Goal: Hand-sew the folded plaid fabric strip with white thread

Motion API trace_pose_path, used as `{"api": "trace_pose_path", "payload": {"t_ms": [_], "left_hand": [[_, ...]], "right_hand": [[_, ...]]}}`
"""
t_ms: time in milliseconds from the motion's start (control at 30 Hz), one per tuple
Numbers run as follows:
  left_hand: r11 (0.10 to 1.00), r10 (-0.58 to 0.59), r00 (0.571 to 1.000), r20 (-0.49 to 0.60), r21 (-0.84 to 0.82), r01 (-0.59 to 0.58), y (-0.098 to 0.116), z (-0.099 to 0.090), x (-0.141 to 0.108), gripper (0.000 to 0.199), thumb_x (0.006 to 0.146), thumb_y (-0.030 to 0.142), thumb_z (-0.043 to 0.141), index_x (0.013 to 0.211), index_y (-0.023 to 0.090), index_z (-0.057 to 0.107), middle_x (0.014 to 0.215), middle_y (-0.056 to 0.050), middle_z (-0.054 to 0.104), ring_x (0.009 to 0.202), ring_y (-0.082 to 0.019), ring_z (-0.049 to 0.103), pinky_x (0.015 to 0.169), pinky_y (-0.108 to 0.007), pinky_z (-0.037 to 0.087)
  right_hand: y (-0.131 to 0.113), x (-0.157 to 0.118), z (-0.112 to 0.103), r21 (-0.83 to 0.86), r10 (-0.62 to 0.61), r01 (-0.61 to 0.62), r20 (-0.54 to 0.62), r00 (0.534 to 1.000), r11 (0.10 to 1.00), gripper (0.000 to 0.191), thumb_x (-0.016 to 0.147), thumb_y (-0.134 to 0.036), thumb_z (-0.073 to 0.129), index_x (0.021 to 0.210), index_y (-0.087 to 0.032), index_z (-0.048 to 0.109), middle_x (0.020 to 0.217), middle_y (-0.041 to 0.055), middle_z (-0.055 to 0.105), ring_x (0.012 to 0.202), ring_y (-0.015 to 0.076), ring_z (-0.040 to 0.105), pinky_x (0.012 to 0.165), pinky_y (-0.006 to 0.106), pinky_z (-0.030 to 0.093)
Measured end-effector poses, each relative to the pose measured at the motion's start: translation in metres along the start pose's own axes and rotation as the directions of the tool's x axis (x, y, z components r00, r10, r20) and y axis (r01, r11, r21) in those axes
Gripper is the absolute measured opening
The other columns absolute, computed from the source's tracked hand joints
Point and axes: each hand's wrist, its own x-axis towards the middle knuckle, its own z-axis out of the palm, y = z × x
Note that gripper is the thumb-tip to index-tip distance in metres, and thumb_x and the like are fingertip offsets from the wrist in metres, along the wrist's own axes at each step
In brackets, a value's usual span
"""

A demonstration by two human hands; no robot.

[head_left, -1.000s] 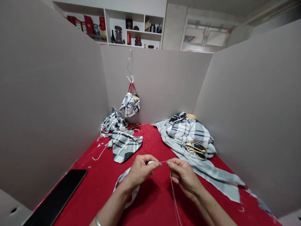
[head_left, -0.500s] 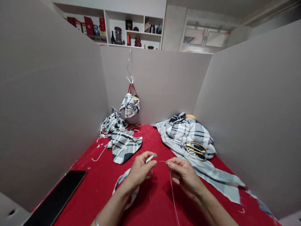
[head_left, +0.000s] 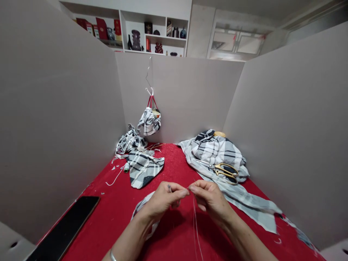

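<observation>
My left hand (head_left: 163,198) and my right hand (head_left: 210,201) meet at the fingertips above the red cloth, pinching a fine white thread (head_left: 195,221) whose long end hangs down from my right hand. A small needle may sit at the pinch, but it is too thin to tell. Under my left wrist lies a narrow plaid fabric strip (head_left: 141,207), its end hidden by that hand. Gold-handled scissors (head_left: 224,172) rest on a grey plaid cloth (head_left: 214,150) beyond my right hand.
A black tablet or phone (head_left: 65,228) lies at the near left on the red tablecloth (head_left: 174,159). Further off are a plaid cloth piece (head_left: 144,168), a green thread spool (head_left: 126,167), a bunched plaid bundle (head_left: 127,143) and a plaid pouch (head_left: 149,121) hanging against the grey partition wall (head_left: 179,98).
My hands have drawn together until the fingertips meet. The white strip end showing at my left hand earlier is now hidden. The view has shifted slightly.
</observation>
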Motion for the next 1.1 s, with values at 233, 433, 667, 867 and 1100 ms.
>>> {"api": "trace_pose_path", "payload": {"t_ms": [233, 433, 667, 867, 1100], "left_hand": [[0.92, -0.026, 0.986, -0.166, -0.389, -0.041, 0.002, -0.001, 0.004, 0.03, 0.056, 0.036, 0.08, 0.056, 0.013, 0.06, 0.04, 0.01, 0.034, 0.038, -0.003, 0.024, 0.041, -0.019, 0.022], [0.981, 0.184, 0.919, -0.35, 0.0, -0.196, -0.009, 0.004, 0.011, 0.025, 0.071, 0.039, 0.069, 0.074, 0.014, 0.069, 0.047, 0.004, 0.048, 0.043, -0.009, 0.038, 0.046, -0.023, 0.031], [0.534, 0.554, 0.827, 0.096, 0.721, -0.441, -0.015, 0.006, 0.006, 0.024, 0.087, 0.022, 0.049, 0.09, 0.018, 0.073, 0.063, -0.006, 0.06, 0.058, -0.015, 0.052, 0.055, -0.025, 0.035], [0.554, 0.594, 0.804, 0.013, 0.718, -0.421, -0.011, 0.006, 0.002, 0.014, 0.078, 0.021, 0.063, 0.066, 0.016, 0.068, 0.056, -0.002, 0.056, 0.052, -0.012, 0.048, 0.054, -0.023, 0.033], [0.721, 0.54, 0.837, -0.09, 0.562, -0.405, -0.006, 0.006, 0.001, 0.021, 0.073, 0.022, 0.068, 0.058, 0.016, 0.055, 0.061, 0.001, 0.048, 0.06, -0.013, 0.046, 0.058, -0.024, 0.035]], "right_hand": [[0.015, -0.002, 0.007, -0.064, 0.02, -0.021, -0.02, 1.0, 0.998, 0.032, 0.064, -0.043, 0.073, 0.062, -0.014, 0.061, 0.039, -0.0092, 0.039, 0.031, 0.0029, 0.027, 0.032, 0.018, 0.021], [0.015, -0.014, 0.017, -0.191, -0.067, 0.075, 0.045, 0.997, 0.979, 0.03, 0.068, -0.042, 0.07, 0.062, -0.015, 0.061, 0.041, -0.0076, 0.039, 0.036, 0.0048, 0.029, 0.036, 0.02, 0.022], [0.002, -0.007, -0.002, -0.227, -0.142, 0.134, -0.02, 0.99, 0.965, 0.031, 0.07, -0.045, 0.068, 0.065, -0.015, 0.064, 0.044, -0.0062, 0.043, 0.034, 0.0051, 0.031, 0.034, 0.019, 0.023], [0.004, -0.009, -0.004, -0.205, -0.126, 0.119, -0.02, 0.992, 0.972, 0.031, 0.071, -0.044, 0.068, 0.065, -0.014, 0.063, 0.042, -0.007, 0.041, 0.033, 0.0046, 0.03, 0.034, 0.018, 0.022], [0.001, -0.012, -0.008, -0.189, -0.094, 0.08, -0.064, 0.994, 0.979, 0.033, 0.069, -0.046, 0.069, 0.064, -0.015, 0.06, 0.04, -0.0075, 0.041, 0.033, 0.0044, 0.03, 0.035, 0.019, 0.022]]}}
